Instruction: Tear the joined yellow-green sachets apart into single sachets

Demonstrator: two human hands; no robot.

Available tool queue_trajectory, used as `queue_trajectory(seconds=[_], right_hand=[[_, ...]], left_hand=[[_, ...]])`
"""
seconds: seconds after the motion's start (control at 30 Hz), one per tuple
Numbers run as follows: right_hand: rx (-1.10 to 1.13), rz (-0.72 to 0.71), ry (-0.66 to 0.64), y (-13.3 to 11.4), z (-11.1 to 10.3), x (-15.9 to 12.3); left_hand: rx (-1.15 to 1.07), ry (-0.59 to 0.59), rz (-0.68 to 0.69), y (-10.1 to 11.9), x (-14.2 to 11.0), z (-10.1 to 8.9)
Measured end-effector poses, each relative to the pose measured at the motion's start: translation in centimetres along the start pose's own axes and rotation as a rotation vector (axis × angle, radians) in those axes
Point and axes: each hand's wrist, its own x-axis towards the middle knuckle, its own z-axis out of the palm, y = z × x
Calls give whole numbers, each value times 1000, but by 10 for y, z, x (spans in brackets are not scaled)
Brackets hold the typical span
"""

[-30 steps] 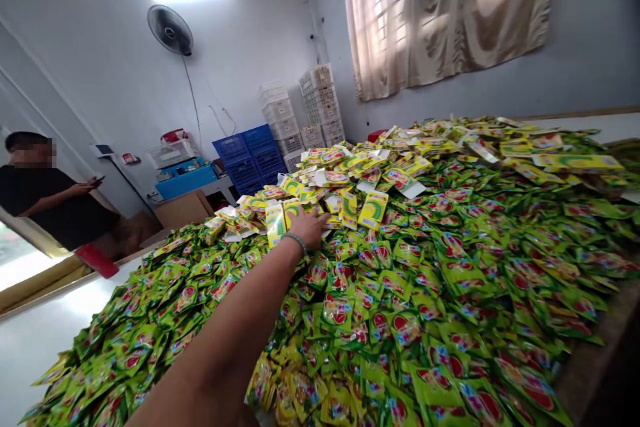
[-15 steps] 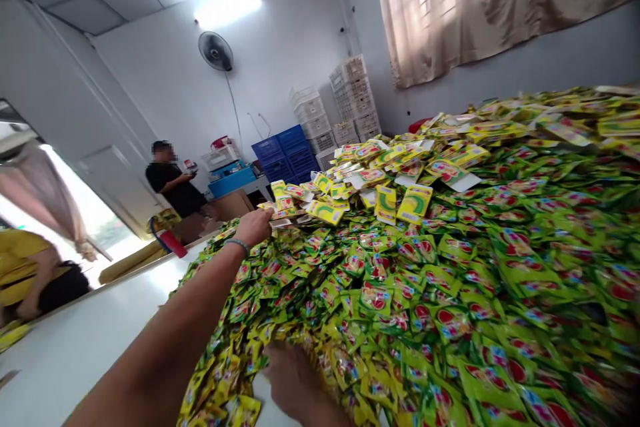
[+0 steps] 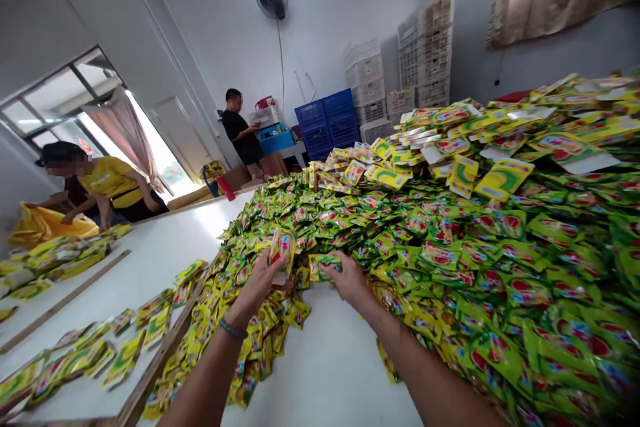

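Observation:
My left hand [image 3: 261,279] grips a small yellow carton [image 3: 283,247] printed with red fruit, its face tilted toward me. Just to the right, my right hand [image 3: 351,283] pinches a green sachet [image 3: 320,267] by its right end, close to the carton but apart from it. Both hands hover over the near edge of a large heap of green sachets [image 3: 450,253]. Yellow sachets [image 3: 260,337] lie under and beside my left forearm. More flat yellow cartons [image 3: 390,175] are piled on top of the heap at the back.
A wooden strip [image 3: 167,353] divides the white table [image 3: 310,360]; filled cartons [image 3: 127,353] lie left of it. A person in yellow [image 3: 117,180] bends over a yellow sack [image 3: 45,227]. Another person in black [image 3: 240,130] stands behind, near blue crates [image 3: 330,120] and stacked white crates [image 3: 425,47].
My left hand came back from the cartons on the heap with one carton. My right hand rose from the yellow sachets and now holds a green sachet. The view swung left.

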Motion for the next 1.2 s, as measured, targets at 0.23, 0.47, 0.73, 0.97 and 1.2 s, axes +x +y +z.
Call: queue_trajectory(seconds=[0.23,0.47,0.73,0.97,1.2], right_hand=[[540,190,-226,-17,-14,-5],[268,166,-283,-3,3,-9],[334,215,-558,-8,-6,-11],[280,193,-173,7,-3,-2],[-13,99,40,11,-1,-1]], left_hand=[[-487,-98,-148,-71,-24,29],[-468,-178,-119,-87,-11,32],[-429,-191,-36,-69,-16,16],[-357,71,-26,-74,-14,3],[-484,-10,-8,-74,-15,3]])
